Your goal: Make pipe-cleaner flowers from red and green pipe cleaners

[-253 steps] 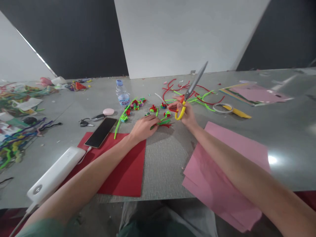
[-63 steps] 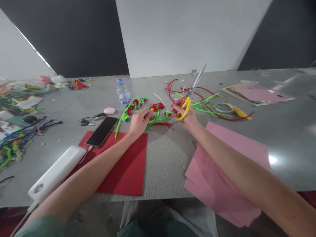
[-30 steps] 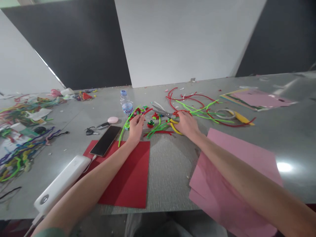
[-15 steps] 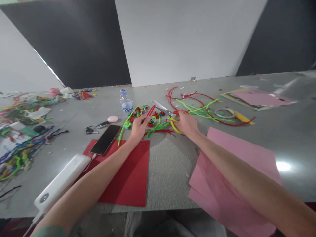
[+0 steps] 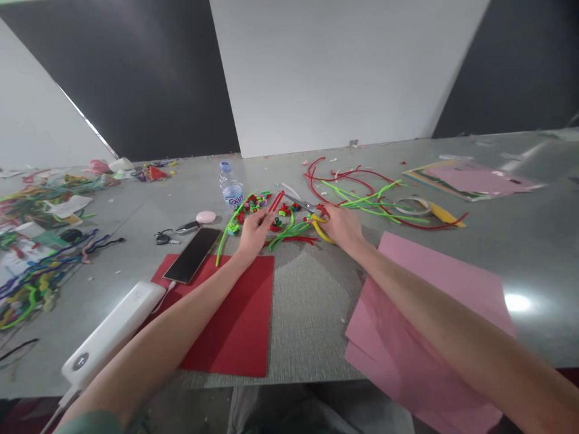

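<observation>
Red pipe cleaner pieces stand up side by side from the pinched fingers of my left hand. My right hand is closed round the red and yellow handles of a pair of scissors. The blades are spread apart and point up and left, just right of the red pieces. Small red and green twisted bundles lie between and behind my hands. Green pipe cleaner lengths and some red ones rest on the table between my wrists.
A water bottle, a black phone, keys and a white power bank are on the left. Red paper and pink paper lie nearer. Behind right are long pipe cleaners and a tape roll.
The scissor blades have opened wider, and one blade has swung up and left. My left hand holds the red pieces in nearly the same place.
</observation>
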### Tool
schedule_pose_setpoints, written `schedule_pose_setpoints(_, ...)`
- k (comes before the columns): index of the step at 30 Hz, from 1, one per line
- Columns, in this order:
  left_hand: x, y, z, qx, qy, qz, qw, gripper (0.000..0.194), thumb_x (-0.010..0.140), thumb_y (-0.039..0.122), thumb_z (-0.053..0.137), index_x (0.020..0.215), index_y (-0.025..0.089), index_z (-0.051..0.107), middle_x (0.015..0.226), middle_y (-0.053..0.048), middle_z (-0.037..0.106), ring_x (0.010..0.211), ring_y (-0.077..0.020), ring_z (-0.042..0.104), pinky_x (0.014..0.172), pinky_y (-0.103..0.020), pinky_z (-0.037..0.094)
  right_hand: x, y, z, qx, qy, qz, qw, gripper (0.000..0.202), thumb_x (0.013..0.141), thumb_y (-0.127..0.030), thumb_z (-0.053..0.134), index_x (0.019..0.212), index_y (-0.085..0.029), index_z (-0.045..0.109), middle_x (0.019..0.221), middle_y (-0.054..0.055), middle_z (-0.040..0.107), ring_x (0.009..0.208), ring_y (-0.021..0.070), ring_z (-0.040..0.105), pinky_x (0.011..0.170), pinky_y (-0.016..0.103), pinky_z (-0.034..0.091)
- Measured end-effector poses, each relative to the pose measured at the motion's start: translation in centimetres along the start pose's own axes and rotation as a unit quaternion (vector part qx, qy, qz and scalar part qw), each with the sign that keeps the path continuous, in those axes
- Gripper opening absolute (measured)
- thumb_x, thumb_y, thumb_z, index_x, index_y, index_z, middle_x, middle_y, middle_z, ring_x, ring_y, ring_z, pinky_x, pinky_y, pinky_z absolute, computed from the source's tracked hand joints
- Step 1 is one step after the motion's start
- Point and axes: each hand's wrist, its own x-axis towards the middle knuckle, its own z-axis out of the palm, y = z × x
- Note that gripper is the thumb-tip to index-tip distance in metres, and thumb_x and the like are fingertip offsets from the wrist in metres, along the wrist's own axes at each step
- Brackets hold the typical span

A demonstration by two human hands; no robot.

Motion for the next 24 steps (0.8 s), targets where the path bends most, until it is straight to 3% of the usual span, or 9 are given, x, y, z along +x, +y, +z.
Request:
schedule_pose_setpoints(14, 0.08, -0.35, 0.05, -0.007, 0.020, 0.013, 1.000, 0.038, 0.103, 0.042, 0.063, 0.073, 0.021, 0.055, 0.061, 0.005, 0.033, 0.056, -0.0117, 0.029, 0.055, -0.028, 0.021, 0.23, -0.06, -0.15, 0.003, -0.019, -0.013, 1.000, 0.040, 0.103, -0.055, 0.068, 0.120, -0.020, 0.078, 0.102, 0.013, 0.083, 0.090, 0.0284, 0.076, 0.069, 0.031, 0.041)
schedule_pose_setpoints(24, 0.08, -0.20, 0.01, 0.021, 0.041, 0.034, 0.998, 0.036, 0.106, 0.039, 0.062, 0.074, 0.021, 0.059, 0.061, 0.004, 0.037, 0.058, -0.0130, 0.034, 0.059, -0.029, 0.029, 0.32, 0.09, -0.08, 0.010, -0.011, -0.046, 0.999, 0.038, 0.106, -0.052, 0.062, 0.100, -0.018, 0.077, 0.091, 0.012, 0.081, 0.084, 0.0269, 0.073, 0.068, 0.031, 0.035)
